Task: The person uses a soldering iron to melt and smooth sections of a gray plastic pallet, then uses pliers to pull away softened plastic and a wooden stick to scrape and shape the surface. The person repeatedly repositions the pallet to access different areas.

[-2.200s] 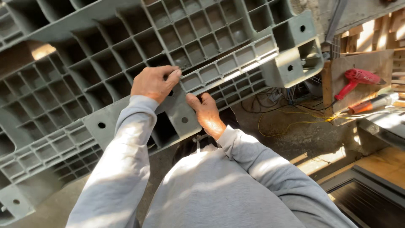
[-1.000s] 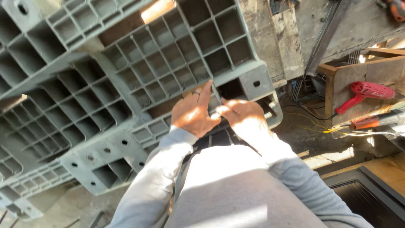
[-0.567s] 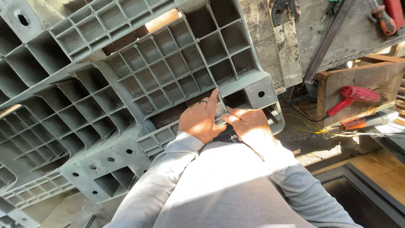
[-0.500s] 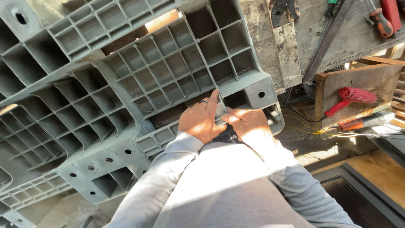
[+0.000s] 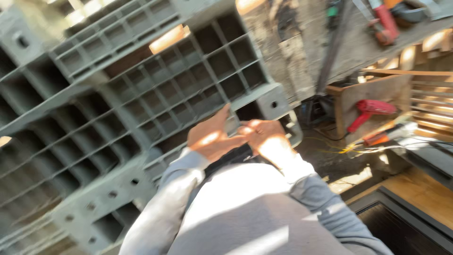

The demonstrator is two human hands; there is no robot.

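While both hands are meeting: I am watching the left hand (image 5: 210, 139) and the right hand (image 5: 262, 137) coming together in front of the chest, fingertips touching, just this side of the grey plastic pallet (image 5: 155, 94).
Left hand: it is spreading flat, released, fingers stretched up toward the pallet's corner block (image 5: 273, 101) and gripping nothing that I can make out.
Right hand: it is curling loosely against the left one's fingertips; motion blur is hiding whether anything small is pinched inside, so I cannot tell.
Pallet: it is filling the left and middle of my view, ribbed grid side facing me, its near corner sitting just behind the hands.
Change: about two seconds back the two hands were apart and pressing on the pallet's ribbed edge; now they are off it and joined together, and the corner block is sliding in behind them as the view swings.
Meaning for the work: I am judging that the pallet is standing without the hands' grip at this instant, with the handling paused while the hands are busy with each other.
Sleeves: grey sleeves (image 5: 165, 208) are reaching up from the bottom of the picture.
Surroundings: a red tool (image 5: 370, 113) is resting against a wooden board (image 5: 373, 89) well to the right, with an orange-handled tool (image 5: 377, 138) and yellow wires (image 5: 337, 148) lying near it.
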